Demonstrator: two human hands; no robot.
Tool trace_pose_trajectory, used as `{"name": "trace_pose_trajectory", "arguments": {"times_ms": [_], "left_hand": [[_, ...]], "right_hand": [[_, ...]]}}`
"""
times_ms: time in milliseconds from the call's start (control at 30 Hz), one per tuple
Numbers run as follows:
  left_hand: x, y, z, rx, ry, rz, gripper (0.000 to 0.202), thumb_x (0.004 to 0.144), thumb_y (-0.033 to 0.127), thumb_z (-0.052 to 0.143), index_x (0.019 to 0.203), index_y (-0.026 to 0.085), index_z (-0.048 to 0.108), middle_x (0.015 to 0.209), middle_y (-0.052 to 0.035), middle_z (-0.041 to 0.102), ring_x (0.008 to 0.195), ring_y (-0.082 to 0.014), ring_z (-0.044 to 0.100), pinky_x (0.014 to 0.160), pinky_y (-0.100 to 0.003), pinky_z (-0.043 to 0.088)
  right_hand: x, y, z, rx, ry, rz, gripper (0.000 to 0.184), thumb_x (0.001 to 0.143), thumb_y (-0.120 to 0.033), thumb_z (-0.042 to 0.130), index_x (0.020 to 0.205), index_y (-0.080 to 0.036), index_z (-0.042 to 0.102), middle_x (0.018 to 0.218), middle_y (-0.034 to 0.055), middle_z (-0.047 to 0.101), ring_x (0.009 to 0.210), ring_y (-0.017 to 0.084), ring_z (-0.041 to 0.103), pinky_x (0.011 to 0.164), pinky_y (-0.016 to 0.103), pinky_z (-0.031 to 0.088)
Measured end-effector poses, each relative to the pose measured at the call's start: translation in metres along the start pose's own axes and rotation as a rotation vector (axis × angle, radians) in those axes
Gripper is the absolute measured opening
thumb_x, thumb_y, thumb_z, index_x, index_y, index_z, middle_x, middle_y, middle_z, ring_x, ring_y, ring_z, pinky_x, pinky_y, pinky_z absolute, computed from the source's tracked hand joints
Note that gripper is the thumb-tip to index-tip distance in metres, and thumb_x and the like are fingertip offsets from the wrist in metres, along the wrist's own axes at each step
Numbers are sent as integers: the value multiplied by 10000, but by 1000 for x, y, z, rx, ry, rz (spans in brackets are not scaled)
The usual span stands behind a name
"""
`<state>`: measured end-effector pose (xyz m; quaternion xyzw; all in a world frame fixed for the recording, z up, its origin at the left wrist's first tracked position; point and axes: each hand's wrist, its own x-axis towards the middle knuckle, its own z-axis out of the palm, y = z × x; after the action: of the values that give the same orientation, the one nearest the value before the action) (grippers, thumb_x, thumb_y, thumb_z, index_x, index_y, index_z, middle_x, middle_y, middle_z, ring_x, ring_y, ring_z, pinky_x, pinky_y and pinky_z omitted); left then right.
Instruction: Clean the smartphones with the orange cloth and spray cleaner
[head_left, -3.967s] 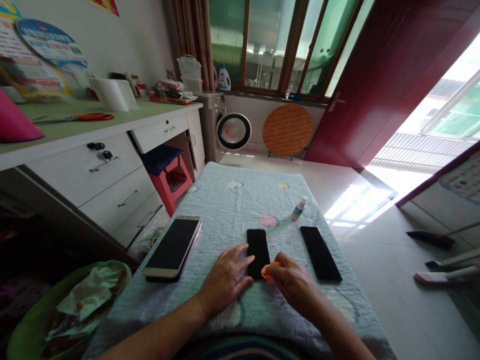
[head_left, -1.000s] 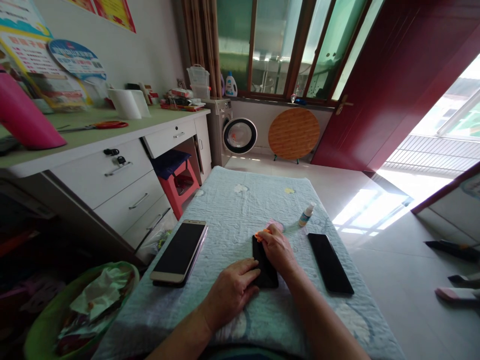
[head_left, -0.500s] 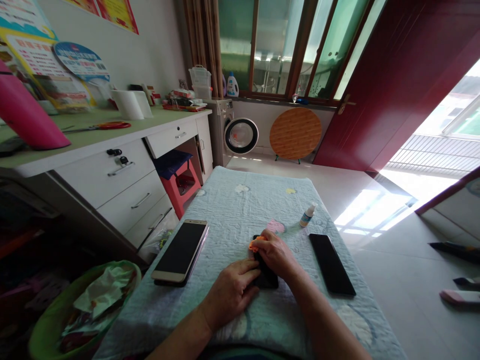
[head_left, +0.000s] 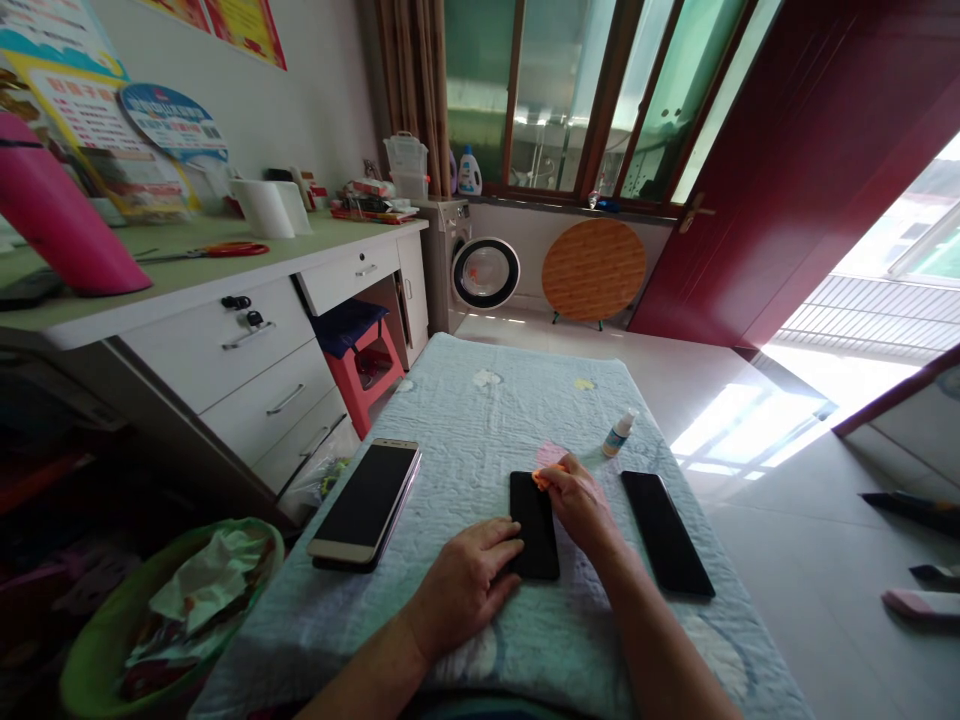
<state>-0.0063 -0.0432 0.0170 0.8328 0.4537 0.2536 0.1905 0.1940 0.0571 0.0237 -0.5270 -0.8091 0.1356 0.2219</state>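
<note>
A black smartphone (head_left: 535, 535) lies flat on the pale blue quilted cover (head_left: 465, 410). My left hand (head_left: 469, 575) rests with fingers apart, its fingertips on the phone's left edge. My right hand (head_left: 579, 502) pinches an orange cloth (head_left: 550, 474) at the phone's upper right corner. To the left, a stack of phones with a gold-framed phone (head_left: 367, 500) on top lies on the cover. Another black phone (head_left: 666, 532) is to the right of my right hand. Beyond it stands a small spray bottle (head_left: 619, 433) with a white cap.
A green waste basket (head_left: 82, 640) with crumpled paper stands on the floor at left. A desk with drawers (head_left: 255, 390) runs along the left, bearing a pink bottle (head_left: 67, 210) and scissors (head_left: 225, 250). A red stool (head_left: 375, 370) is tucked under it.
My right hand has moved right with the orange cloth, from across the phone's upper part to its upper right corner, uncovering more of the screen. My left hand stays in place.
</note>
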Motion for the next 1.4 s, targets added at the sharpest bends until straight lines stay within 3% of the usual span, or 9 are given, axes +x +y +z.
{"name": "trace_pose_trajectory", "arguments": {"times_ms": [267,567,933,1233,1400], "left_hand": [[1,1,-2,-15,10,18,383,831,173,647,1214,183,637,1314,-91,615,1219,-251,565,1064,-408,456],[1,-1,2,7,19,8,406,803,135,653,1207,175,645,1318,-102,617,1222,-264,568,1056,-427,465],[0,1,-1,-1,5,-19,397,806,149,702,1198,192,657,1309,-78,627,1209,-249,579,1063,-407,464],[2,-5,4,14,-4,-37,406,786,134,748,1181,194,674,1292,-83,644,1205,-250,593,1046,-408,485],[1,-6,5,16,15,-28,406,789,131,739,1184,196,673,1291,-80,645,1201,-247,596,1043,-407,488]], "right_hand": [[-9,-22,8,194,-101,-179,278,894,-76,527,946,-239,747,925,25,562,836,126,578,789,222,460],[2,3,13,113,41,-8,251,899,-111,539,1006,-215,741,941,40,573,855,152,584,807,256,467],[3,-20,20,149,-22,-98,265,923,-138,509,970,-243,748,938,33,579,869,141,578,816,227,458],[4,9,11,120,83,16,247,890,-105,525,927,-208,747,909,38,582,835,149,584,789,245,447],[-1,12,8,111,91,32,234,880,-100,539,910,-207,745,878,32,578,809,147,582,766,243,436]]}}
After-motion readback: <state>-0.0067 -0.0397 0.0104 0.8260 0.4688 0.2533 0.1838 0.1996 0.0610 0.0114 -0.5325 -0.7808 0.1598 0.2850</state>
